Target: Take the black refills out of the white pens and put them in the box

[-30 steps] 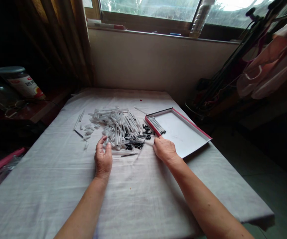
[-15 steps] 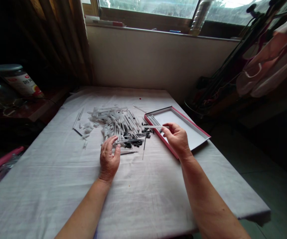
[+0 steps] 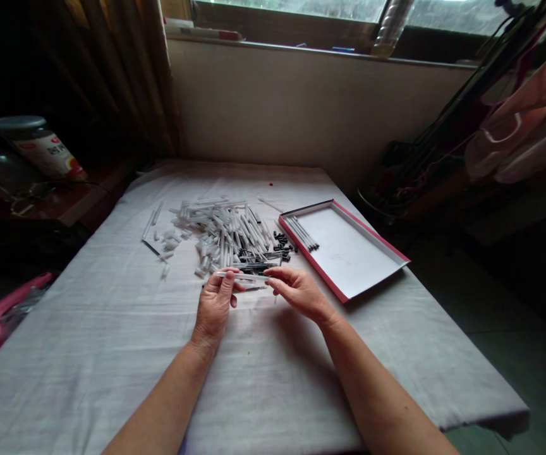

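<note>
A heap of clear pen tubes, thin refills and small black caps (image 3: 228, 237) lies on a table under a pale cloth (image 3: 263, 373). Just in front of the heap, my left hand (image 3: 215, 304) and my right hand (image 3: 296, 292) pinch the two ends of one clear pen tube (image 3: 244, 276), held level between them. A flat red-edged box lid (image 3: 349, 249) sits to the right, with several assembled pens (image 3: 302, 234) lined along its near left wall.
A jar with a pale lid (image 3: 40, 148) stands on a dark side shelf at left. A pink plastic object (image 3: 2, 313) lies at the left edge. Dark rods and hanging cloth (image 3: 514, 126) crowd the right. The windowsill wall rises behind the table.
My right hand left the box lid and came back to the front of the heap. My left hand rose from the pile, and both hands now hold one tube between them.
</note>
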{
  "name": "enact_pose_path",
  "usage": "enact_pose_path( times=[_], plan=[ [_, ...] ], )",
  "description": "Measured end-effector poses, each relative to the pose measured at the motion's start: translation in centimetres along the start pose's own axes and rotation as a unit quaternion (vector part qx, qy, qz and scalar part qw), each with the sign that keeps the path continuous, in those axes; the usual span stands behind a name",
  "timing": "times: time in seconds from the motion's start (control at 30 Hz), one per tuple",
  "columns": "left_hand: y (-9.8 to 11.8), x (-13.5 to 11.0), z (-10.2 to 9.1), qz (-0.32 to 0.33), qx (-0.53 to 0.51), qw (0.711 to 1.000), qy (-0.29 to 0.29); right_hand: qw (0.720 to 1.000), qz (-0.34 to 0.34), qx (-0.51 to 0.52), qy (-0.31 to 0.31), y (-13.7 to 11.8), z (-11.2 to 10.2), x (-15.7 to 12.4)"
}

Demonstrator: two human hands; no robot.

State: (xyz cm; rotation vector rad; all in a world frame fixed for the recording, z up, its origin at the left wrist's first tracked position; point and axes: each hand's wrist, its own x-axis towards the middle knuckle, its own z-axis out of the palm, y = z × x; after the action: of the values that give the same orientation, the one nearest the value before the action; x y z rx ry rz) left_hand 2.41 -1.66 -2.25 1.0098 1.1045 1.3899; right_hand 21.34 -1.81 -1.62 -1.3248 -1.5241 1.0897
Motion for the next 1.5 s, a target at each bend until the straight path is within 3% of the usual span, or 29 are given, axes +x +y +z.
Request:
enact_pose_path(
  times=[0.13, 0.27, 0.43, 0.67, 0.77, 0.87, 0.97, 1.07, 1.17, 1.33, 1.5],
  plan=[
    [0.1, 0.0, -0.3, 0.037, 0.052, 0.998, -0.011, 0.971, -0.021, -0.238, 0.026, -0.2, -1.3, 0.1],
    [0.0, 0.1, -0.6, 0.06, 0.082, 0.995, -0.023, 0.904, 0.058, -0.424, -0.001, -1.1, -1.9, 0.2],
    [0.1, -0.1, -0.7, 0.08, 0.112, 0.99, -0.018, 0.849, 0.159, -0.504, -0.013, -2.3, -1.1, 0.9],
    [0.0, -0.1, -0.7, 0.071, 0.122, 0.989, -0.036, 0.817, 0.221, -0.532, -0.035, -4.0, -0.7, 2.2],
    [-0.1, 0.0, -0.6, 0.062, 0.104, 0.992, -0.036, 0.823, 0.226, -0.521, -0.028, -3.7, -1.1, 1.7],
    [0.1, 0.2, -0.6, 0.026, 0.067, 0.997, -0.023, 0.858, 0.201, -0.473, 0.0, -2.6, -1.8, 0.4],
    [0.7, 0.6, -0.5, -0.05, -0.029, 0.998, 0.036, 0.908, 0.133, -0.396, 0.042, -1.3, -2.4, -1.0],
    [1.5, 1.1, -0.6, -0.111, -0.129, 0.979, 0.114, 0.937, 0.041, -0.343, 0.058, -0.5, -2.5, -2.0],
    [2.3, 1.6, -0.9, -0.129, -0.189, 0.959, 0.165, 0.943, -0.031, -0.33, 0.032, -0.3, -2.2, -2.4],
    [2.7, 2.1, -1.3, -0.132, -0.22, 0.947, 0.193, 0.931, -0.142, -0.337, -0.002, -1.0, -1.2, -2.5],
    [2.7, 2.0, -1.1, -0.132, -0.217, 0.948, 0.194, 0.921, -0.161, -0.356, 0.0, -1.0, -0.7, -2.4]
  ],
)
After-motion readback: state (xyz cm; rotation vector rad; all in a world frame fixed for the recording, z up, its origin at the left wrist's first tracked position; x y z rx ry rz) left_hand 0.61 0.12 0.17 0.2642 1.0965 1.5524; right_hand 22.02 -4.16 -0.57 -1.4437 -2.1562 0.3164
